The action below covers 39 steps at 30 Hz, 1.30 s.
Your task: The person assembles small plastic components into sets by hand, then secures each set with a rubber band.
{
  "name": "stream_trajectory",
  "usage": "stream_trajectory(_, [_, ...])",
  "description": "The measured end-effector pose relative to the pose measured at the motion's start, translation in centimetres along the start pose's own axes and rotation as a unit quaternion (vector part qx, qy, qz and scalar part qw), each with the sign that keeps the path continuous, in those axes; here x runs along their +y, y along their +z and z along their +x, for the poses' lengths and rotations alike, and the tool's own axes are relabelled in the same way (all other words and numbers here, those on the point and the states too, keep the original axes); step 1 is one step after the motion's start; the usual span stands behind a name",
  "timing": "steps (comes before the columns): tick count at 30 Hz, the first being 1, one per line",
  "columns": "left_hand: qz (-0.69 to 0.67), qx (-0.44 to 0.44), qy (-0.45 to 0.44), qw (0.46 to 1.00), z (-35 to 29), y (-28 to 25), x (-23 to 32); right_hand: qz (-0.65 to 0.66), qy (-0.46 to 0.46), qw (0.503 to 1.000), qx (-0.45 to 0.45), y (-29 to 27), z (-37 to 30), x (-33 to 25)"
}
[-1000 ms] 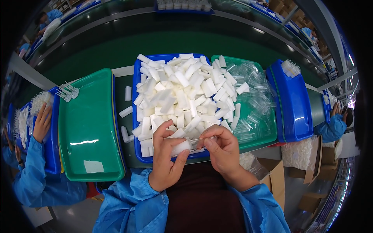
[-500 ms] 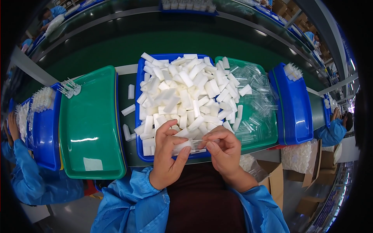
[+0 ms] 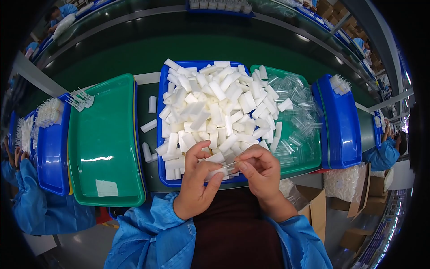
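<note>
Pinching a white block (image 3: 213, 175) between thumb and bent fingers, the left hand (image 3: 196, 184) was close beside the right hand (image 3: 260, 175).
The right hand, thumb and forefinger nearly together, gripped a clear piece (image 3: 230, 166) at the block's 2 o'clock end; how far the two overlapped could not be told. Both were over the near edge of a blue tray (image 3: 171, 183), heaped with white blocks (image 3: 219, 103) towards 12 o'clock. At 2 o'clock, a green tray (image 3: 311, 158) bore more clear pieces (image 3: 298, 103), with stacked blue trays (image 3: 342, 130) beyond. Towards 9 o'clock lay another green tray (image 3: 103, 134) with a pale rectangular patch (image 3: 106, 188), any writing on it too small to read.
</note>
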<state>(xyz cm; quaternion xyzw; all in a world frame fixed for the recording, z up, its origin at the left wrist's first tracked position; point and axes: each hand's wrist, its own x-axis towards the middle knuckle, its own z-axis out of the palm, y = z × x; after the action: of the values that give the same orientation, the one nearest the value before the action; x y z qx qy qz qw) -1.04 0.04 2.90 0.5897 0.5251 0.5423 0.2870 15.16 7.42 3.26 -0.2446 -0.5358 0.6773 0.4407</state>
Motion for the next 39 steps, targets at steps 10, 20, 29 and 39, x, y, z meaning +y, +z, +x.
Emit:
stream_trajectory(10, [0.066,-0.012,0.019,0.998,0.1,-0.2,0.4,0.005,0.051,0.997,-0.063,-1.4,0.7,-1.3])
stream_trajectory(20, [0.081,-0.007,0.025,0.996,0.1,-0.2,0.5,-0.082,0.054,0.995,-0.028,-0.4,0.5,-2.5])
stream_trajectory(29, [-0.047,0.036,0.109,0.992,-1.3,1.3,-2.0,-0.26,-0.025,0.964,-0.041,-0.3,-0.2,-2.6])
stream_trajectory(39, [0.077,0.03,0.178,0.981,-1.5,1.5,-2.4,-0.229,-0.011,0.972,-0.058,0.2,-1.5,-0.5])
